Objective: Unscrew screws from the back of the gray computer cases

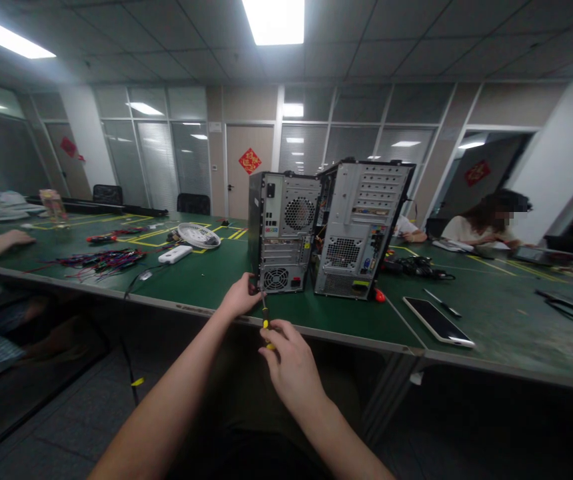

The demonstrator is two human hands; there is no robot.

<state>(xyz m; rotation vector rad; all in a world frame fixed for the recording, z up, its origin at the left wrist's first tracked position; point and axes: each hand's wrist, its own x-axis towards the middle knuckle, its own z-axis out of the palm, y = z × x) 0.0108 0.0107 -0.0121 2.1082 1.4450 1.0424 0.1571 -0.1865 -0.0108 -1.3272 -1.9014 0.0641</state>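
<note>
A screwdriver (266, 323) with a black and yellow handle is in my right hand (290, 365), whose fingers are closed around the handle's end. Its shaft points up to the lower left rear corner of a computer tower (284, 257). At that corner my left hand (240, 296) grips the tower's edge, with the thumb beside the screwdriver tip. The tower stands upright, its back panel with fan grilles and ports facing me. The tip's exact contact is too small to make out. Right beside it stands a second, taller computer tower (351, 230), nearest to neither hand.
On the green table (206, 283) lie bundled wires (104, 261), a white power strip (175, 254) and a white basket (199, 236). To the right are a phone (438, 322), a pen-like tool (442, 303) and black cables (419, 267). Other people sit at the left and far right.
</note>
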